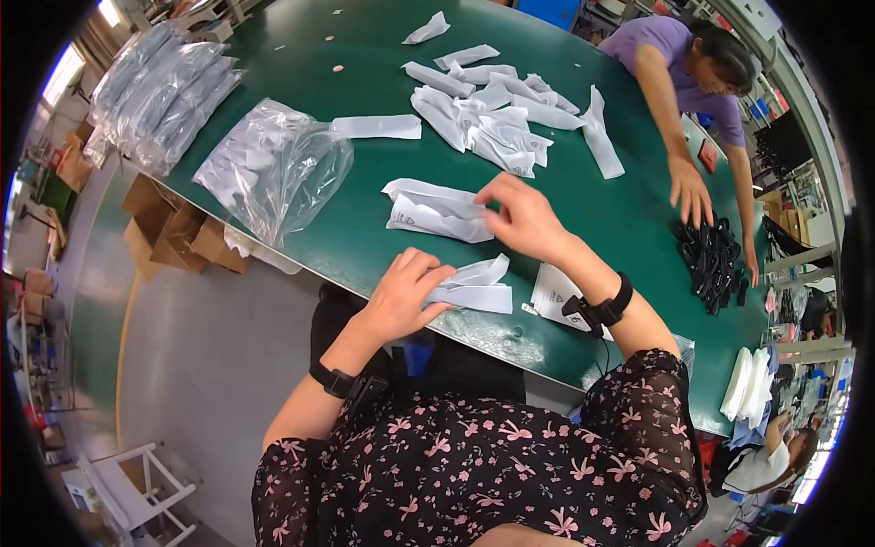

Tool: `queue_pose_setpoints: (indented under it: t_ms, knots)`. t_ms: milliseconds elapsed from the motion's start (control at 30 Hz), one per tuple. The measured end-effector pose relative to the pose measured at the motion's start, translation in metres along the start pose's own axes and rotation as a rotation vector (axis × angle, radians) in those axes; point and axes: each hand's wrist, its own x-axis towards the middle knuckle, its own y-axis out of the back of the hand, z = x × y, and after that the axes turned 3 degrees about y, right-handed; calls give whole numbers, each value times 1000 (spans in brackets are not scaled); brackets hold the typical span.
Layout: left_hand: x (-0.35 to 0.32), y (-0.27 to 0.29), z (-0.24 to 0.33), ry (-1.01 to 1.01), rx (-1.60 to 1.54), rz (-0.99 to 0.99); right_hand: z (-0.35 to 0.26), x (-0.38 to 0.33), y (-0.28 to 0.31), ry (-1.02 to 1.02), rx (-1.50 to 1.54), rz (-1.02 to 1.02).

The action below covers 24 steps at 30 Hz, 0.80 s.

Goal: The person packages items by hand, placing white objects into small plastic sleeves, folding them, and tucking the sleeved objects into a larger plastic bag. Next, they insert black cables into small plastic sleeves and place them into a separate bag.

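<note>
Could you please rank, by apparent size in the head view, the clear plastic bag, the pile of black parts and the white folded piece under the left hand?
1. Clear plastic bag
2. Pile of black parts
3. White folded piece under the left hand; nearest the camera, yet smallest.

table [301, 55] green | pouches [436, 211] white | sleeve [638, 428] blk w/ pink floral

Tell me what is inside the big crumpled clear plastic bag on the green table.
The crumpled clear plastic bag holds a heap of white flat pieces, showing dimly through the film. Their count and exact kind cannot be told; folds and glare cover much. Neither hand touches it.
</note>
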Motion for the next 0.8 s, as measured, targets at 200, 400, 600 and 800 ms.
queue_pose_setpoints:
  t_ms: [200, 400, 600, 800]
  knots:
    - [8, 10, 14, -39, 142, 90, 25, -13, -36, 118, -49, -50]
    - [21, 21, 12, -19, 305, 137, 28, -18, -35, 231, -23, -160]
    - [7, 8, -14, 5, 113, -25, 6, -8, -13, 96, -34, -238]
    - [10, 4, -9, 116, -57, -8, 21, 12, -29, -65, -280, -161]
